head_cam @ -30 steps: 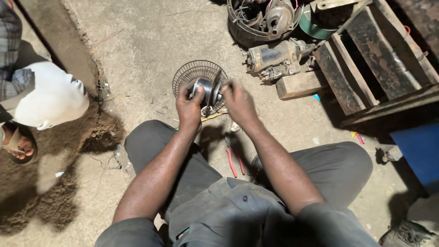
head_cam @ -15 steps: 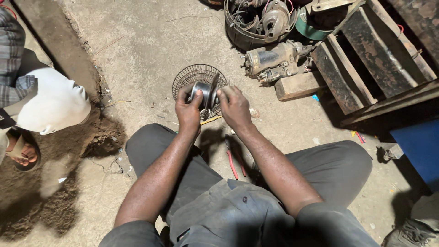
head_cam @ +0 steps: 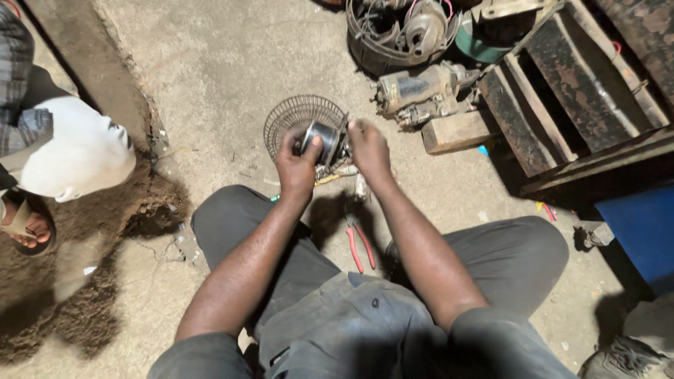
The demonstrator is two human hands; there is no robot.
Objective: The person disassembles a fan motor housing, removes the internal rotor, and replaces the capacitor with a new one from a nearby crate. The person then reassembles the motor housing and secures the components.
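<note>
My left hand [head_cam: 298, 165] grips a small dark metal fan motor [head_cam: 324, 140] from its left side. My right hand [head_cam: 368, 149] holds the same motor from the right, fingers at its end. Just behind the motor a round wire fan guard [head_cam: 291, 121] lies flat on the concrete floor. Red-handled pliers [head_cam: 359, 243] lie on the floor between my knees, below my hands. My legs in dark trousers spread to either side.
Another person in a white garment [head_cam: 74, 154] sits at the left, a sandalled foot [head_cam: 24, 226] on dark soil. A tub of motor parts [head_cam: 404, 31], a greasy motor [head_cam: 421, 91], a wooden block [head_cam: 456, 130] and a wooden pallet [head_cam: 562, 91] stand at the upper right. A blue object [head_cam: 642, 228] is at the right.
Both hands stay on the motor. My right hand has shifted slightly along its right end, and the view has moved a little.
</note>
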